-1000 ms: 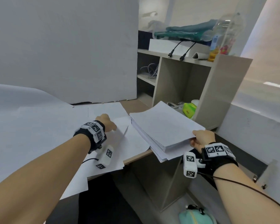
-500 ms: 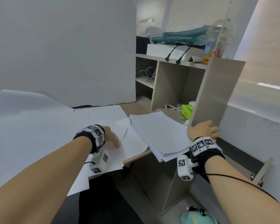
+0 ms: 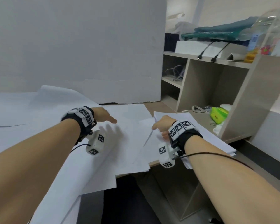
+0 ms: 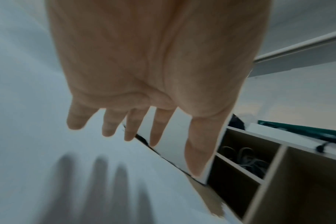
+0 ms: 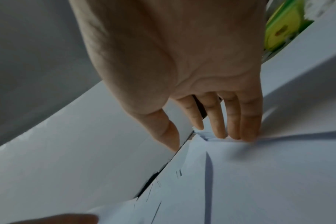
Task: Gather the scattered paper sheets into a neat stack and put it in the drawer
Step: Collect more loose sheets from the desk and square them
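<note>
A thick stack of white paper (image 3: 204,133) lies at the desk's right end, its near corner overhanging the edge. My right hand (image 3: 158,126) is at the stack's left edge. In the right wrist view its straight fingers (image 5: 232,130) press on the top sheet (image 5: 249,181) and wrinkle it, with the thumb at the sheet's edge. Loose sheets (image 3: 132,126) overlap on the desk left of the stack. My left hand (image 3: 107,118) hovers just above them, fingers spread (image 4: 113,127) and holding nothing; its shadow falls on the paper. No drawer shows plainly.
A large white sheet (image 3: 23,113) covers the desk's left part. A white partition board (image 3: 79,54) stands behind. At the right is a wooden shelf unit (image 3: 217,81) with a green packet (image 3: 218,114) and cables. Loose sheets overhang the desk's front edge (image 3: 132,174).
My right hand has left the shelf's side panel and come left onto the stack's left edge. My left hand has lifted off the loose sheets and spread its fingers.
</note>
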Demonstrator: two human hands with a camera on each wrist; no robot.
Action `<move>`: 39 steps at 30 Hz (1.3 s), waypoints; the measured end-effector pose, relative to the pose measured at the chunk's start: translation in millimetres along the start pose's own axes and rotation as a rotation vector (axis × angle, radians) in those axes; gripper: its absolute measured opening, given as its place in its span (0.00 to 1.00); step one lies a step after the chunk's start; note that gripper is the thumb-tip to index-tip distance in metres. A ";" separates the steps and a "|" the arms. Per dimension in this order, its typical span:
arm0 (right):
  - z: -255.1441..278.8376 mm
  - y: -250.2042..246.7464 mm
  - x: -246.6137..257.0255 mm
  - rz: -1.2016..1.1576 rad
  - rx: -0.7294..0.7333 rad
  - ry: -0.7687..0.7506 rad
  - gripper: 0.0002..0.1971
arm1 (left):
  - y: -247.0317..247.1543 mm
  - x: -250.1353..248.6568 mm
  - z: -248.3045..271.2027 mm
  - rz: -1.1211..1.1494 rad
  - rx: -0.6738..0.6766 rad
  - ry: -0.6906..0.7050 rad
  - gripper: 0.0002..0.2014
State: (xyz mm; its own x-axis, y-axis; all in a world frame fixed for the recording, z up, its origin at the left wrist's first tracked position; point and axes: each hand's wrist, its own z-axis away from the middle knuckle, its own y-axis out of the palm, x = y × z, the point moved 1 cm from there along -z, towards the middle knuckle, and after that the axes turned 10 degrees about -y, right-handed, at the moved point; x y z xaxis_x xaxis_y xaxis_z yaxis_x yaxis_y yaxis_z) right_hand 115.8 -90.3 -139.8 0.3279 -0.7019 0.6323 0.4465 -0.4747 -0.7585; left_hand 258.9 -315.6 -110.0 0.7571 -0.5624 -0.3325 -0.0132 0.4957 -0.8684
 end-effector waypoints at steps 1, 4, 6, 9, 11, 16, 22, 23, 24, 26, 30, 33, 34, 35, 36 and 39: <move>-7.6 3.4 6.3 0.036 -0.002 -0.008 0.20 | -6.6 18.2 -5.9 -0.041 -0.049 -0.046 0.36; -24.6 15.2 30.3 0.227 0.003 -0.107 0.23 | -17.6 79.2 -31.9 -0.150 -0.076 -0.179 0.40; -35.8 25.4 44.4 0.341 0.022 -0.158 0.21 | -20.8 111.0 -32.5 -0.170 -0.038 -0.247 0.45; -50.5 37.6 60.2 0.461 0.069 -0.157 0.35 | -23.4 134.8 -15.5 -0.200 0.048 -0.291 0.53; -60.3 43.9 68.0 0.522 0.141 -0.161 0.41 | -21.4 139.8 -8.7 -0.242 0.095 -0.283 0.49; -88.1 47.9 84.1 0.679 0.223 -0.205 0.42 | -14.1 142.7 -17.8 -0.211 0.082 -0.256 0.49; -90.5 44.6 100.6 0.697 0.280 -0.163 0.44 | -8.1 143.9 -31.9 -0.232 -0.023 -0.284 0.50; -87.6 43.8 103.4 0.686 0.276 -0.169 0.44 | -9.0 141.9 -32.3 -0.239 -0.038 -0.294 0.48; -90.0 43.6 104.8 0.678 0.263 -0.180 0.43 | -10.0 140.2 -33.2 -0.236 -0.062 -0.304 0.47; -92.4 43.0 109.0 0.653 0.297 -0.207 0.41 | -10.7 136.1 -30.8 -0.201 -0.105 -0.334 0.46; -108.0 45.3 110.7 0.594 0.328 -0.273 0.36 | -0.7 146.5 -53.3 -0.139 -0.121 -0.384 0.51; -96.4 39.9 123.8 0.560 0.245 -0.319 0.33 | 5.0 149.1 -61.1 -0.106 -0.137 -0.396 0.51; -95.3 36.4 128.9 0.536 0.215 -0.328 0.30 | 6.6 148.6 -62.1 -0.083 -0.144 -0.395 0.49; -94.1 31.4 134.9 0.508 0.179 -0.340 0.26 | 8.0 147.6 -62.3 -0.069 -0.141 -0.393 0.48; -93.1 24.6 141.7 0.488 0.128 -0.364 0.23 | 8.7 146.0 -60.9 -0.064 -0.140 -0.391 0.48; -85.6 -3.7 163.8 0.488 -0.122 -0.471 0.14 | 9.7 144.0 -65.2 -0.047 -0.140 -0.404 0.47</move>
State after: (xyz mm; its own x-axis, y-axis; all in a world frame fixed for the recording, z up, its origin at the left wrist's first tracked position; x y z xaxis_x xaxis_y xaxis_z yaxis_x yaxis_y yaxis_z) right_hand 96.7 -248.9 -47.0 0.8069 -0.5577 0.1945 0.0680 -0.2393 -0.9686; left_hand 325.2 -435.0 -190.2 0.9536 -0.2642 -0.1445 -0.0396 0.3657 -0.9299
